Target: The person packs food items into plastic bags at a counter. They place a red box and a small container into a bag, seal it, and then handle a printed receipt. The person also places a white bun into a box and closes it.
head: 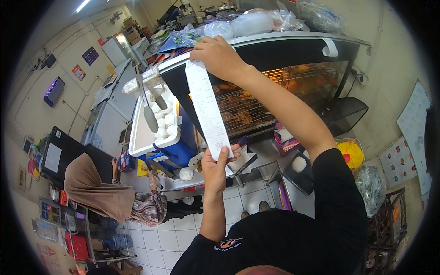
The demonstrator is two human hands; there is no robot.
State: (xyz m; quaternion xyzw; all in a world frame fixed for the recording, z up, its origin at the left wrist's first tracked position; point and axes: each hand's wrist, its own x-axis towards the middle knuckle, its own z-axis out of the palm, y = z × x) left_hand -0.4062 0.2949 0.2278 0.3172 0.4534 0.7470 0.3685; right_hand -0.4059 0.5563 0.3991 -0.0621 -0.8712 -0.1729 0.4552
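Note:
A long printed paper receipt (206, 106) is stretched upright in front of a heated display cabinet (275, 51). My right hand (220, 56) pinches its upper end, level with the cabinet's top edge. At the lower end, my left hand (216, 168) grips the paper with the thumb on its face. Fried chicken pieces (240, 117) lie on wire racks behind the cabinet's glass. Left of the receipt stands a blue cool box (185, 134) holding several white wrapped rounds (166, 120). Metal tongs (147, 110) hang over it. One wrapped round (186, 174) rests on the counter below.
A co-worker in a brown head covering (99, 185) stands at the counter on the left, wearing a clear glove. Plastic bags (254, 22) cover the cabinet top, where another paper strip (330, 47) hangs. Patterned boxes (284, 139) and a black tray (299, 172) sit at right.

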